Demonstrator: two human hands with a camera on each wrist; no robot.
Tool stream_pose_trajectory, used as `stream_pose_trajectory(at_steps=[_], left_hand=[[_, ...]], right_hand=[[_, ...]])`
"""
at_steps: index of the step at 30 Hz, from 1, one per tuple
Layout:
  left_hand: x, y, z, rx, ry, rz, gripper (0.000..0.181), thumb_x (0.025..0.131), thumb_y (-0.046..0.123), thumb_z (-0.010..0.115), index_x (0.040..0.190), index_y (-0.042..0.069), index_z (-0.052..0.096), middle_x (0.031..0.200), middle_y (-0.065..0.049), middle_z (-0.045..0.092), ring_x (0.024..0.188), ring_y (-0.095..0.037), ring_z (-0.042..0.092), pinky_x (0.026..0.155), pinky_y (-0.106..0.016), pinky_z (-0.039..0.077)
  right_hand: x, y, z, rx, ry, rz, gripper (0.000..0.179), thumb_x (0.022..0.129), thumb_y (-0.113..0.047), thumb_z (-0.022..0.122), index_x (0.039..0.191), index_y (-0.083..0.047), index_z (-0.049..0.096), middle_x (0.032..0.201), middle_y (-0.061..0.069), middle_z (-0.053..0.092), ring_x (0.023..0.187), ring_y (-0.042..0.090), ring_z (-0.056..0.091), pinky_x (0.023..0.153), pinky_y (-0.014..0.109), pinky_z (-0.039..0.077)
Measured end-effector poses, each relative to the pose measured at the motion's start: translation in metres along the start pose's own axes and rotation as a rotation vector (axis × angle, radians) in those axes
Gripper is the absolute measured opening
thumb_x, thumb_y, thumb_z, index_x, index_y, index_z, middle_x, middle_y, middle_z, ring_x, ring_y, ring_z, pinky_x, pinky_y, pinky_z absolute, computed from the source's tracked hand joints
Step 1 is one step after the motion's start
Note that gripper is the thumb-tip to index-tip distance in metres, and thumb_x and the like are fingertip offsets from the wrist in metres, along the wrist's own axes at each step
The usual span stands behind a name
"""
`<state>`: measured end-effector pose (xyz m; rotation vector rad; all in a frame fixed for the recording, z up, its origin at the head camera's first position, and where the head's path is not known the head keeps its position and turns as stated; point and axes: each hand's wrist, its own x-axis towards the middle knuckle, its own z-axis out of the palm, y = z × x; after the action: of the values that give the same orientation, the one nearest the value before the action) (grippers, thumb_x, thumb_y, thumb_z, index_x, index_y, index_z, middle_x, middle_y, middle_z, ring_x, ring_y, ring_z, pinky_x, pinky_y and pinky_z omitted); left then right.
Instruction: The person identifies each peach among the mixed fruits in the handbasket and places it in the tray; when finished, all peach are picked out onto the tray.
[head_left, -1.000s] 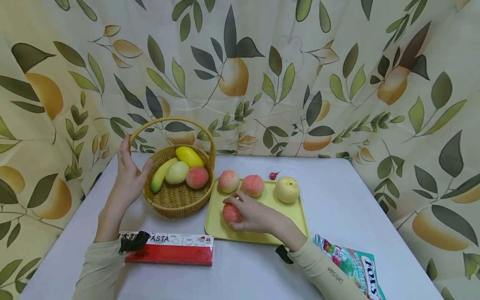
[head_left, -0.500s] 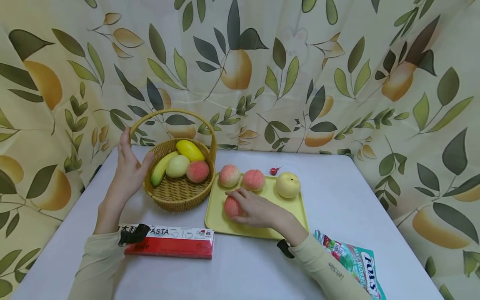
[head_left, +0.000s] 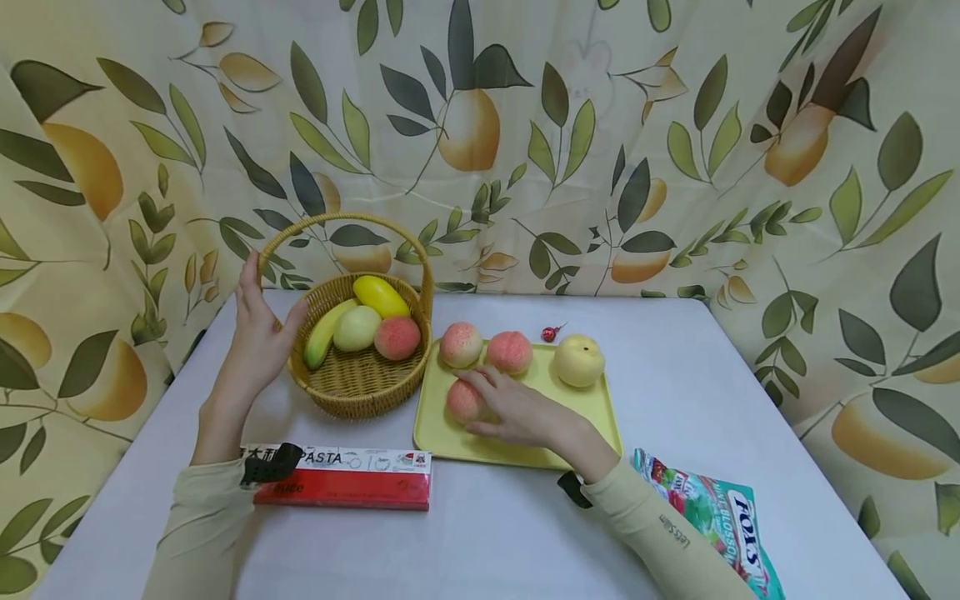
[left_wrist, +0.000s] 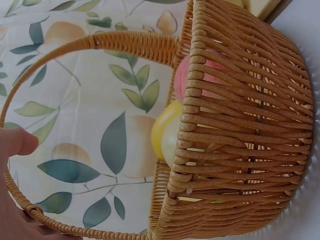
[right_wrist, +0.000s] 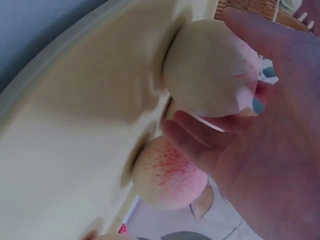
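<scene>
My right hand (head_left: 517, 408) is over a pink peach (head_left: 465, 402) on the yellow tray (head_left: 517, 457). The right wrist view shows thumb and fingers spread around that peach (right_wrist: 210, 70), with a second peach (right_wrist: 169, 172) beyond the fingertips. My left hand (head_left: 258, 337) rests at the left side of the handle of a wicker basket (head_left: 360, 404), fingers straight. In the left wrist view the thumb (left_wrist: 22, 141) sticks out inside the handle (left_wrist: 50, 55). The basket holds a banana (head_left: 324, 333), a yellow oval fruit (head_left: 381, 296), a pale green fruit (head_left: 357, 327) and a peach (head_left: 397, 337).
Two more peaches (head_left: 510, 352) and a pale yellow round fruit (head_left: 579, 361) lie along the tray's far side. A small red item (head_left: 551, 333) is behind it. A red-and-white pasta box (head_left: 345, 487) lies in front, a teal Fox's bag (head_left: 720, 517) at right.
The right hand's fingers have loosened and straightened around the peach, which stays on the tray. My left hand keeps its place at the handle. The head view has tilted slightly.
</scene>
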<state>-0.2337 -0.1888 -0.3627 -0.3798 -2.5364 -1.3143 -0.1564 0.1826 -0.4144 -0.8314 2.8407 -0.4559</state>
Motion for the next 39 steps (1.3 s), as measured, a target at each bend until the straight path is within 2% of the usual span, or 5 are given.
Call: stream_pose_trajectory(at_steps=[7, 18, 24, 30, 39], left_hand=[[0.002, 0.001, -0.004, -0.007, 0.01, -0.013, 0.09, 0.105, 0.038, 0.053, 0.163, 0.032, -0.016, 0.172, -0.017, -0.011, 0.157, -0.05, 0.002, 0.119, -0.077, 0.01], [0.006, 0.003, -0.011, -0.036, 0.026, 0.006, 0.091, 0.105, 0.039, 0.054, 0.163, 0.03, -0.015, 0.173, -0.014, -0.01, 0.159, -0.046, 0.001, 0.122, -0.074, 0.009], [0.008, 0.002, -0.009, -0.04, 0.034, -0.002, 0.091, 0.105, 0.036, 0.055, 0.163, 0.033, -0.015, 0.173, -0.011, -0.01, 0.159, -0.043, 0.001, 0.124, -0.072, 0.008], [0.009, 0.004, -0.006, -0.033, 0.025, -0.005, 0.09, 0.105, 0.035, 0.055, 0.163, 0.032, -0.014, 0.173, -0.012, -0.008, 0.16, -0.043, 0.002, 0.124, -0.072, 0.009], [0.003, 0.001, -0.003, -0.029, -0.005, -0.03, 0.089, 0.105, 0.039, 0.053, 0.163, 0.035, -0.014, 0.173, -0.01, -0.009, 0.159, -0.046, 0.003, 0.122, -0.074, 0.011]], right_hand=[[0.011, -0.002, -0.012, -0.103, 0.059, -0.067, 0.072, 0.1, -0.041, 0.065, 0.161, -0.018, 0.034, 0.164, 0.019, 0.035, 0.153, 0.037, 0.034, 0.125, 0.058, 0.029], [0.054, -0.028, -0.033, -0.161, 0.095, -0.178, 0.065, 0.104, -0.044, 0.056, 0.161, -0.02, 0.034, 0.166, 0.019, 0.032, 0.156, 0.035, 0.03, 0.126, 0.056, 0.028], [0.092, -0.044, -0.041, -0.242, -0.009, -0.148, 0.067, 0.106, -0.052, 0.048, 0.164, -0.023, 0.027, 0.172, 0.017, 0.02, 0.159, 0.033, 0.024, 0.128, 0.05, 0.027], [0.128, -0.054, -0.045, -0.226, -0.067, -0.117, 0.066, 0.107, -0.05, 0.048, 0.164, -0.026, 0.026, 0.171, 0.02, 0.02, 0.158, 0.04, 0.021, 0.128, 0.058, 0.023], [0.166, -0.057, -0.04, -0.273, -0.166, 0.012, 0.071, 0.105, -0.054, 0.046, 0.165, -0.027, 0.02, 0.171, 0.025, 0.012, 0.157, 0.043, 0.022, 0.125, 0.058, 0.029]])
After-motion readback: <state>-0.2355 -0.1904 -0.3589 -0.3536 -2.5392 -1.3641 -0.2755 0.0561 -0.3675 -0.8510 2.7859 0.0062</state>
